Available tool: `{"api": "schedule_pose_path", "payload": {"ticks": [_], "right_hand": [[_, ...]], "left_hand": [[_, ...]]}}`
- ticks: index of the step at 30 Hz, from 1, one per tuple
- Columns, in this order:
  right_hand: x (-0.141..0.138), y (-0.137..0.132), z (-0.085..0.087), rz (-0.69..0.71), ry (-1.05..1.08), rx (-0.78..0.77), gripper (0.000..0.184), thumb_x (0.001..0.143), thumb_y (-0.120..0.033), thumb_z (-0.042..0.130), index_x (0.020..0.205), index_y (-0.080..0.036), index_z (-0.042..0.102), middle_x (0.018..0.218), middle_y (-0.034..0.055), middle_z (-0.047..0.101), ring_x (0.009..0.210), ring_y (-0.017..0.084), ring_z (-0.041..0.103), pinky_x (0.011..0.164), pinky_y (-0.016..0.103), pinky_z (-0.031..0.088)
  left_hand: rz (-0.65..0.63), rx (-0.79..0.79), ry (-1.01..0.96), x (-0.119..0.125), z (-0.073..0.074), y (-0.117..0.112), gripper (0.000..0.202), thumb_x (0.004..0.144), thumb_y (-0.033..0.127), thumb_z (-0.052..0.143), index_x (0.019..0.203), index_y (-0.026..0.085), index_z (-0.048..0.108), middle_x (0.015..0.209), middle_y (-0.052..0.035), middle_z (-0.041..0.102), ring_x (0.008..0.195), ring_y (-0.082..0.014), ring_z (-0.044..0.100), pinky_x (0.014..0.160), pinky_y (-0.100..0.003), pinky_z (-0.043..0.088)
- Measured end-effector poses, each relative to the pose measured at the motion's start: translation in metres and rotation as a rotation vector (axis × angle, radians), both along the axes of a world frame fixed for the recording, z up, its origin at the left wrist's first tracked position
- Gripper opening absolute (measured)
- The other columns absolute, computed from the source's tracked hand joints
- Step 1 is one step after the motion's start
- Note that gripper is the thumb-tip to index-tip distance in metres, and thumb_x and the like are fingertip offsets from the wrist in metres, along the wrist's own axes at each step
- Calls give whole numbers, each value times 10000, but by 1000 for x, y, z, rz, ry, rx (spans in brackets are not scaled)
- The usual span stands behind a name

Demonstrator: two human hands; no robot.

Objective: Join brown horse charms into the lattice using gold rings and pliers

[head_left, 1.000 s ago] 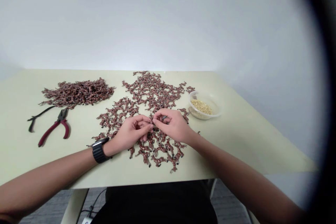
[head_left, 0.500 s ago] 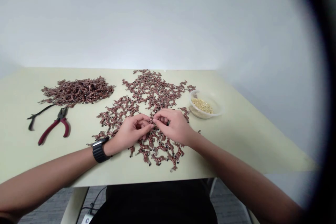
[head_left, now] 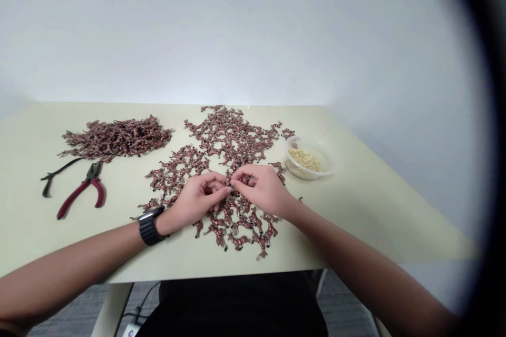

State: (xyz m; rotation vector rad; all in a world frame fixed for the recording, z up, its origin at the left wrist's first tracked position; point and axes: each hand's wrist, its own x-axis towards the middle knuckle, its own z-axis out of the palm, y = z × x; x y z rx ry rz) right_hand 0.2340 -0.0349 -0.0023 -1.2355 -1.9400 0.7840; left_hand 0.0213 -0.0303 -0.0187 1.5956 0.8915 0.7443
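A pale green tabletop (head_left: 367, 221) stands against a plain white wall (head_left: 237, 31), with grey flooring (head_left: 348, 300) showing below its near edge. Across its middle lies a mesh of small brown horse figures (head_left: 241, 237), linked flat, its long axis running from the near edge toward the wall. The left hand (head_left: 195, 200) and right hand (head_left: 263, 189) are together over the mesh, fingertips (head_left: 230, 188) meeting and pinched on it; exactly which piece, I can't make out. Left of the mesh sit a loose heap of similar figures (head_left: 116, 139) and red-handled pliers (head_left: 83, 192); just right of it, a clear plastic tub (head_left: 306, 168) of small gold bits (head_left: 304, 160).
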Motion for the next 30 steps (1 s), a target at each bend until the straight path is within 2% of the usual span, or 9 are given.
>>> {"api": "schedule_pose_path", "payload": {"ticks": [4,12,17,21,30], "right_hand": [[1,1,-4,1,50,-63,104,888,-247,650,863,-204,741,784,3,711,638,123,574,582,250,431],[-1,-2,0,7,15,-36,149,893,-231,611,817,-194,734,809,20,724,660,136,586,602,265,445],[0,0,-3,-2,95,-184,150,896,-284,628,851,-192,737,810,27,733,680,149,623,607,266,462],[3,3,-2,20,120,-262,165,885,-331,662,859,-196,753,797,25,735,655,144,622,598,269,458],[6,5,3,22,111,-275,157,862,-351,701,863,-201,746,842,26,739,683,140,639,625,274,477]], "left_hand": [[1,-7,-5,-1,-1,0,282,936,386,678,1069,145,617,661,22,625,506,-91,550,483,-195,440],[0,1,1,0,-2,0,275,939,383,676,1071,150,613,645,27,622,510,-95,558,487,-196,451],[3,13,8,-2,-4,0,281,931,399,683,1056,152,632,707,7,650,524,-92,567,481,-191,453],[-23,-4,0,-3,-1,1,280,925,394,692,1049,146,650,670,16,635,509,-88,559,482,-189,454],[-46,-79,-30,-1,7,0,278,918,361,703,1051,124,642,599,29,615,468,-82,531,472,-190,437]]}}
